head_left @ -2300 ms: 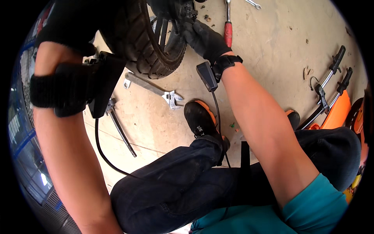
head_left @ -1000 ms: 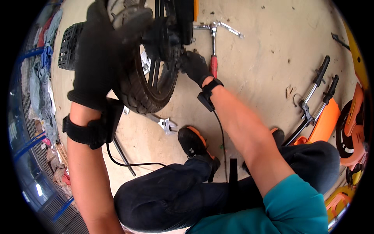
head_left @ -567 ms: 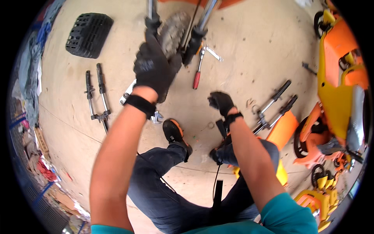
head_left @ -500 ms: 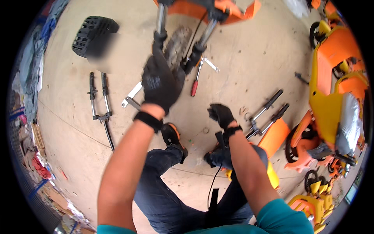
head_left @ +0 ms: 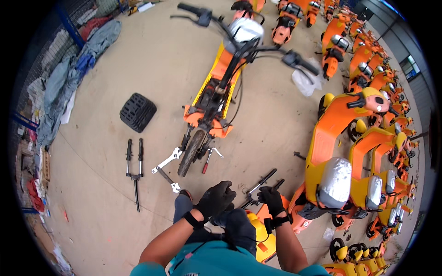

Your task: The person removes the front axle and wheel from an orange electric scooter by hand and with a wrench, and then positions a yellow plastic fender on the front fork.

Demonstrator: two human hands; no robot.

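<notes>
Both my hands wear black gloves and hover over my lap, apart from each other. My left hand point(head_left: 215, 200) has loosely bent fingers with nothing visible in them. To its right, my right hand point(head_left: 270, 201) is also half curled, and no held thing shows; it is nearest a loose front fork point(head_left: 258, 187) on the floor. Ahead stands an orange and yellow electric scooter point(head_left: 224, 69) with its front wheel point(head_left: 191, 154) toward me. Beside the wheel lie a large adjustable wrench point(head_left: 166, 160), a smaller wrench with a dark handle point(head_left: 165, 177) and a red-handled ratchet point(head_left: 206, 168).
Another front fork point(head_left: 135, 177) and a black plastic basket point(head_left: 138, 112) lie to the left. Parked scooters point(head_left: 322, 152) crowd the right side. An orange and yellow body panel point(head_left: 264, 237) is by my right leg. Grey cloth point(head_left: 69, 87) is heaped along the left wall.
My left hand has come away from the scooter's front fork and back toward my lap. The view has lifted, bringing the handlebar and more parked scooters into sight.
</notes>
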